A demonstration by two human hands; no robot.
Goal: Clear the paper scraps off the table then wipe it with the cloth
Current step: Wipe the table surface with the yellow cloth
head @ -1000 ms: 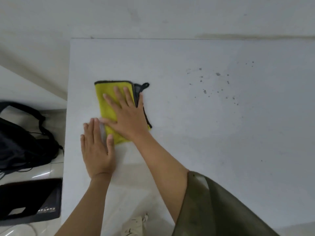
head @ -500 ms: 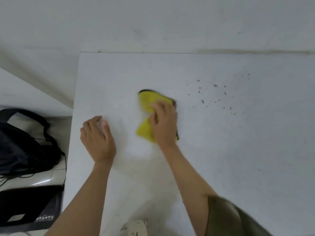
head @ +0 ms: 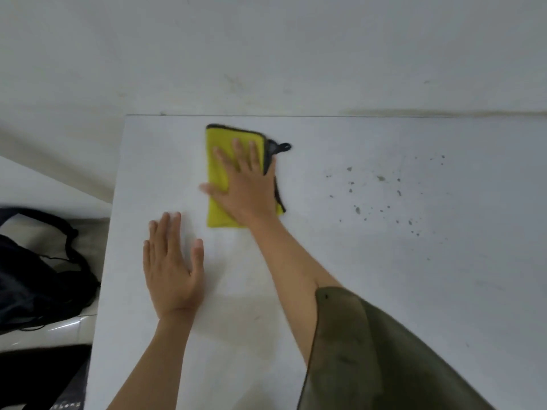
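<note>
The cloth (head: 220, 176) is yellow with a dark edge. It lies flat on the table (head: 384, 276), close to the far edge and nearer the far left corner than the right. Its long side runs from the far edge toward the near edge.

The right hand (head: 245, 187) lies on top of the cloth. Its fingers are straight and spread out. It presses the cloth down and does not grab it. The left hand (head: 171, 267) is flat on the bare table, just beside the cloth on the near left side. Its fingers are straight too, and it holds nothing.

Small dark specks (head: 381, 190) sit on the table, well to the right of the cloth. They may be dirt or tiny paper bits; it is too blurry to tell. No big paper scraps show, so the clearing looks done and the wiping is on.

The specks lie to the right of the right hand, so that hand is nearer. A push of the cloth to the right, across its short side, would reach them.
</note>
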